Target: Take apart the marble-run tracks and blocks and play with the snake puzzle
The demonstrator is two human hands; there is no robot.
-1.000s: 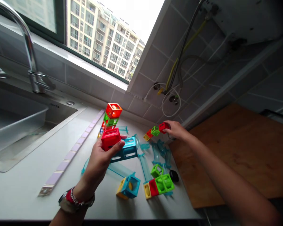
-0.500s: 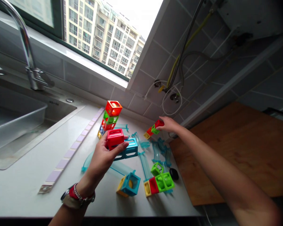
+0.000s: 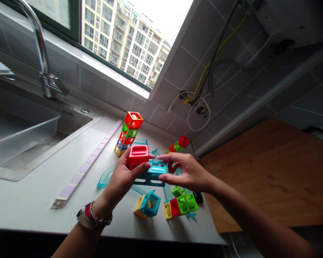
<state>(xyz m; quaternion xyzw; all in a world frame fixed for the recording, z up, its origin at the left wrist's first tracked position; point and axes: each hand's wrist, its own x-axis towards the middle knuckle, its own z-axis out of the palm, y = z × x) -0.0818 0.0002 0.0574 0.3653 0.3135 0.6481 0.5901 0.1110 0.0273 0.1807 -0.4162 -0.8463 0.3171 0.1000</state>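
Observation:
My left hand [image 3: 123,179] grips a joined piece made of a red cube [image 3: 139,154] and blue cubes [image 3: 156,172]. At the right end of the blue cubes is my right hand [image 3: 187,172], its thumb and index finger spread around that end; firm contact cannot be made out. Behind my left hand stands a tall tower [image 3: 129,133] of orange, green, red, blue and yellow cubes. A short red, green and orange stack [image 3: 179,144] is behind my right hand. Nearer the front edge are a blue and yellow block piece [image 3: 148,205] and a yellow, red and green row [image 3: 181,206].
Translucent blue track pieces [image 3: 105,177] lie on the white counter [image 3: 78,215]. A lilac strip [image 3: 83,168] runs beside the sink [image 3: 70,132] on the left. On the right are a wooden board [image 3: 271,172] and a black round object [image 3: 198,197].
My right hand has let go of the short stack at the back and moved left and forward to the blue cubes. The view has shifted slightly.

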